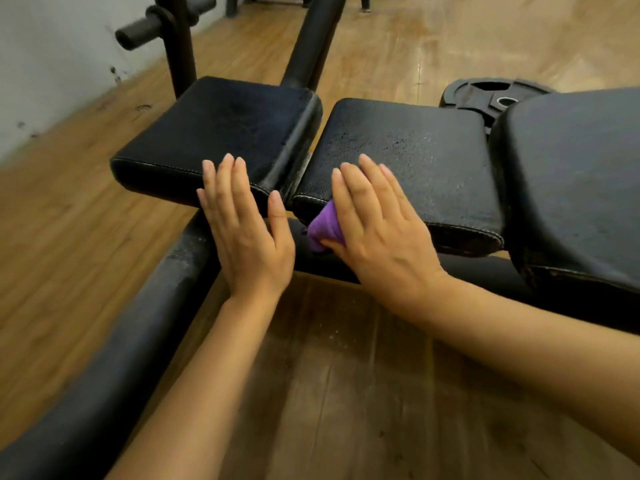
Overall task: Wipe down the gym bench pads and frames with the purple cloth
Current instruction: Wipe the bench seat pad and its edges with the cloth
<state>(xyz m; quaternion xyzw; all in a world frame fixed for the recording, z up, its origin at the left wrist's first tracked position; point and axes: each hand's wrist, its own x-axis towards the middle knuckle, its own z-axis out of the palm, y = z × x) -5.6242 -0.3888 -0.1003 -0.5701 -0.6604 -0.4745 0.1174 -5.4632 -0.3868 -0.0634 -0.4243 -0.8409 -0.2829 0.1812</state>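
Two black bench pads sit side by side, a narrow gap between them: the left pad (221, 133) and the middle pad (401, 161), whose vinyl surface is visibly cracked and flaking. A third, larger pad (575, 188) adjoins on the right. The left hand (246, 230) lies flat, fingers straight and together, resting on the near front edge of the left pad, thumb spread toward the gap; it holds nothing. The right hand (377, 230) is laid flat with fingers extended over the near front corner of the middle pad, pressing the purple cloth (323, 228) beneath its palm. The cloth is bunched and protrudes from under the thumb side of that hand, hanging over the pad's front edge, just above the black frame tube (138, 341) that runs below the pads toward the lower left. The two hands are apart, one on each pad. The frame tube shows pale scuffing near the pads. Behind the left pad stands a black upright post (180, 46) carrying a horizontal peg (145, 29). A black weight plate (491, 95) lies on the wooden floor (450, 39) beyond the middle pad. A pale wall (52, 46) occupies the upper left
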